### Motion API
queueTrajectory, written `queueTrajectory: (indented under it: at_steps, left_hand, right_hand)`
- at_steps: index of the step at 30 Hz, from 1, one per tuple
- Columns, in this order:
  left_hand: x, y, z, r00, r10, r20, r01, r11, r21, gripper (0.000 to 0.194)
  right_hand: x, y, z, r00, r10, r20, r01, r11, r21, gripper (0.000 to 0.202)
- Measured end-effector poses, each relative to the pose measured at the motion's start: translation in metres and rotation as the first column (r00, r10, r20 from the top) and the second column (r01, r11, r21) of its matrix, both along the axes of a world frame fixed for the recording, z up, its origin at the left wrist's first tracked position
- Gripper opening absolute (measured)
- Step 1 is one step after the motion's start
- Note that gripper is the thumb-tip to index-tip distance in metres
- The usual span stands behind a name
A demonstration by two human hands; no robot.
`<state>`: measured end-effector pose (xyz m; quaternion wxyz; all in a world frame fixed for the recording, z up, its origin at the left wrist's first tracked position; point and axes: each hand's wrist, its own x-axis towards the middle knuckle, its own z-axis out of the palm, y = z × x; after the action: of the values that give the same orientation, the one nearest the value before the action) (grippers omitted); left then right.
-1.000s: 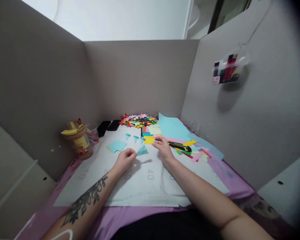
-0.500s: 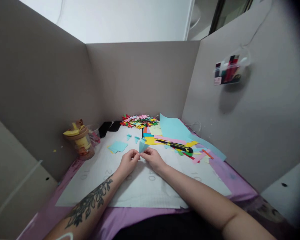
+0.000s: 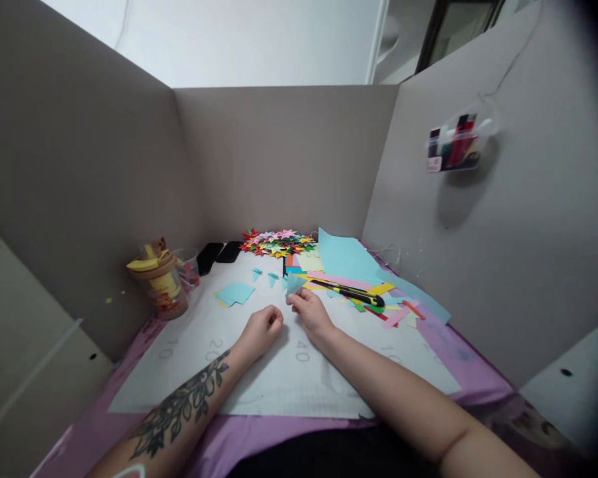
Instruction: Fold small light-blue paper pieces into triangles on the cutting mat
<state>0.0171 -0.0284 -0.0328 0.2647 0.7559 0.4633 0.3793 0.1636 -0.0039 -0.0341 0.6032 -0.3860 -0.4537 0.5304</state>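
Observation:
Between the thumb and fingers of my right hand (image 3: 309, 312) is a small folded piece of light blue paper (image 3: 294, 284), held up above the white sheet (image 3: 259, 392). My left hand (image 3: 264, 326) is curled closed just to the left, apart from the paper, and I see nothing in it. Beyond the hands, small folded light blue paper pieces (image 3: 272, 279) stand in a row. Flat light blue paper squares (image 3: 235, 293) lie to the left, with a yellow edge showing under them.
A heap of colourful paper stars (image 3: 279, 241) lies at the back. A black and yellow box cutter (image 3: 353, 293) rests among paper strips on the right, near a large blue sheet (image 3: 346, 257). At left stand a tumbler (image 3: 164, 285) and two dark phones (image 3: 230, 251).
My left hand has let go of the folded paper and drawn back slightly. My right hand has turned the paper and moved it a little to the right.

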Motion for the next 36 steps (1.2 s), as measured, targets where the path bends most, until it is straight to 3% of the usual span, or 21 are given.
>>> queueTrajectory:
  at_steps: [3,8,10,14,22,27,31,36]
  left_hand:
    - [-0.001,-0.001,-0.002,1.000,-0.024,-0.006,0.024,1.000,0.009,0.010]
    - [-0.006,0.007,-0.003,0.973,0.135,0.189,-0.143,0.989,0.026,0.005]
    - [-0.008,0.011,-0.004,0.943,0.172,0.285,-0.180,0.984,0.003,0.019]
    - [-0.010,0.016,-0.005,0.909,0.137,0.394,-0.119,0.990,-0.070,0.040]
    - [-0.009,0.010,0.001,0.935,0.103,0.338,-0.058,0.989,-0.139,0.032]
    - [-0.006,0.007,0.006,0.939,0.052,0.339,0.021,0.978,-0.209,0.013]
    - [-0.007,0.007,0.009,0.927,0.069,0.370,0.022,0.971,-0.238,0.011]
    - [-0.007,0.006,0.013,0.919,0.156,0.361,-0.040,0.951,-0.307,0.020]
  right_hand:
    - [0.006,0.006,0.003,1.000,0.008,-0.021,-0.010,0.997,-0.072,0.017]
    - [0.006,0.004,0.003,0.984,0.103,0.144,-0.104,0.995,0.000,0.012]
    - [0.006,0.002,0.003,0.974,0.114,0.194,-0.125,0.991,0.048,0.009]
    - [0.007,-0.001,0.002,0.950,0.128,0.285,-0.145,0.989,0.038,0.013]
    - [0.009,0.001,-0.004,0.906,0.115,0.408,-0.158,0.984,0.075,0.018]
    - [0.010,0.000,-0.004,0.926,0.050,0.374,-0.111,0.983,0.145,0.016]
    - [0.011,-0.001,-0.003,0.914,0.025,0.405,-0.134,0.960,0.244,0.013]
    - [0.014,-0.003,-0.003,0.877,0.051,0.478,-0.220,0.927,0.303,0.026]
